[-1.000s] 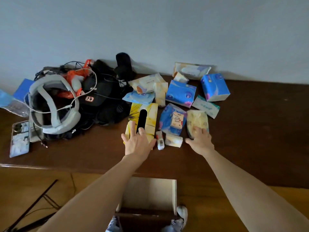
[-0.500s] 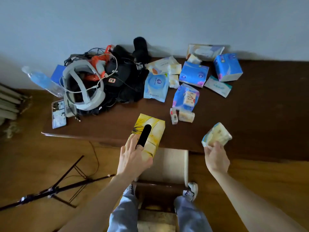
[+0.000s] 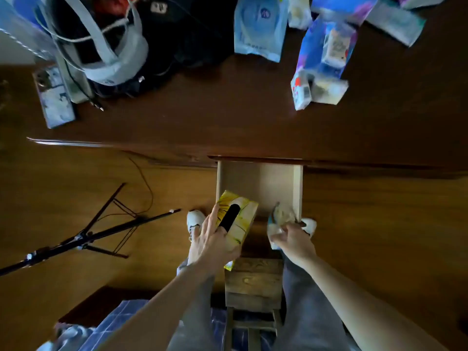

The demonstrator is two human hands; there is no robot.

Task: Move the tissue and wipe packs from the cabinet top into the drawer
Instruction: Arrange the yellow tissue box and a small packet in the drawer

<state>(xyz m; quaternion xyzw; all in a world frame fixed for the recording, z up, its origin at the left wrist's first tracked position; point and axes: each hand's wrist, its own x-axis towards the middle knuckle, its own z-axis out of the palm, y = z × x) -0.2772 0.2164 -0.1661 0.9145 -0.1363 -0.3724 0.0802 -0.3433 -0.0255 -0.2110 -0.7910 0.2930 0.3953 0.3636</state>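
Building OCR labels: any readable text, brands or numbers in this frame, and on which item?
None legible.
Light blue wipe pack: round logo and print, blurred.
Small white pack: barcode-like mark, unreadable.
Yellow tissue box: pattern only, no words visible.
Black bag: white tag, marks unreadable.

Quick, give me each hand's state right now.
Left hand: grips the yellow cardboard tissue box.
Right hand: grips a pale soft tissue pack over the open wooden drawer.
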